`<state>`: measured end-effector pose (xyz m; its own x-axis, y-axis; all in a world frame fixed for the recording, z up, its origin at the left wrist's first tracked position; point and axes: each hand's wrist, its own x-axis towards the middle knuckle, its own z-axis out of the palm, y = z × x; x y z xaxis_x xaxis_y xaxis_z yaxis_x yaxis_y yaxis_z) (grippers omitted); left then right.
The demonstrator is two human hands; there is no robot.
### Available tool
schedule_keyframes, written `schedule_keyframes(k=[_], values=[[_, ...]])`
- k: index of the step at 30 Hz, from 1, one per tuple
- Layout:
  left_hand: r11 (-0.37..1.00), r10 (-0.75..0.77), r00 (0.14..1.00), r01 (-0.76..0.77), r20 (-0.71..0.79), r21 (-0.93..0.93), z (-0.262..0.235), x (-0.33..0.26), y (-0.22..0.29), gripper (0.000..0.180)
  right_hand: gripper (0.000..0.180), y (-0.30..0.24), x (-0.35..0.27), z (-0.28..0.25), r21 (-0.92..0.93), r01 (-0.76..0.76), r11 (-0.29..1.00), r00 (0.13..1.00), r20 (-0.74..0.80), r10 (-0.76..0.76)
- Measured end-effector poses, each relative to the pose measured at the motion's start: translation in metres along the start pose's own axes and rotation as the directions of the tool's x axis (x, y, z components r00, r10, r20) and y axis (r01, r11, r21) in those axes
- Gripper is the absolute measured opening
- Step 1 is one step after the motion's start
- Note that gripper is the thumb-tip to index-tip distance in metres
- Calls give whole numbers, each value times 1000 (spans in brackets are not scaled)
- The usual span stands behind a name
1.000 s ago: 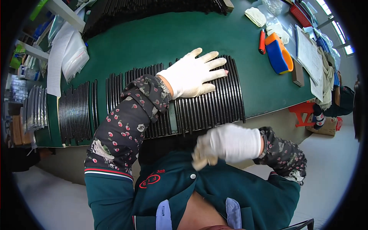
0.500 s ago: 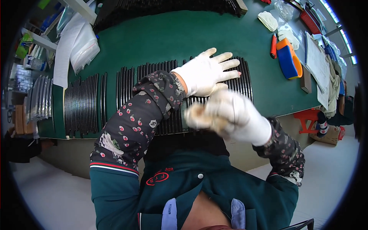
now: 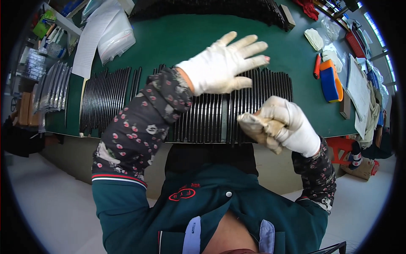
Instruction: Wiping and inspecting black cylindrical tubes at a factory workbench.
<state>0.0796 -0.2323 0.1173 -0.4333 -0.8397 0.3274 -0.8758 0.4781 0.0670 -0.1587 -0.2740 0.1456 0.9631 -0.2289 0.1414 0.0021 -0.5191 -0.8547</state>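
A long row of thin, glossy black rods (image 3: 198, 120) lies side by side on the green table in front of me. Over the far part of this row, my left hand (image 3: 224, 65) is open in a white glove, fingers spread and nothing in them. I cannot tell whether it touches the rods. My right hand (image 3: 287, 125), gloved too, is closed around a pale, crumpled cloth (image 3: 251, 125) near the rods' near ends, at the right of the row. A narrow gap of table splits the row. My left sleeve hides some rods.
Another group of black rods (image 3: 105, 99) lies at the left, beside bagged rods (image 3: 53, 86). A dark pile of rods (image 3: 207, 10) fills the far edge. On the right are a blue-and-orange tape dispenser (image 3: 331, 81), a red-handled tool (image 3: 316, 66) and white gloves (image 3: 332, 57).
My view has shifted. The left hand has moved left and away from me over the rods. My right hand, blurred before, has moved right with the cloth, away from the left hand.
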Motion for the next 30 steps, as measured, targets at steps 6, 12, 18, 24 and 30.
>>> schedule_keyframes(k=[6,12,18,24,30], values=[[999,-19,972,6,235,53,11,-60,-19,56,30,6,40,13,-187,52,981,977,-192,-88],[999,-41,978,36,205,26,23,-44,-9,56,31,13,45,80,-277,346,896,935,179,-306],[995,-41,972,18,232,101,29,-41,-14,55,22,-17,58,61,-96,329,940,943,84,-321],[997,-72,962,64,265,37,24,-38,-7,53,21,-12,40,105,-140,398,907,847,435,-305],[997,-79,954,72,289,35,22,-36,-8,51,26,8,88,107,-435,380,816,918,70,-390]])
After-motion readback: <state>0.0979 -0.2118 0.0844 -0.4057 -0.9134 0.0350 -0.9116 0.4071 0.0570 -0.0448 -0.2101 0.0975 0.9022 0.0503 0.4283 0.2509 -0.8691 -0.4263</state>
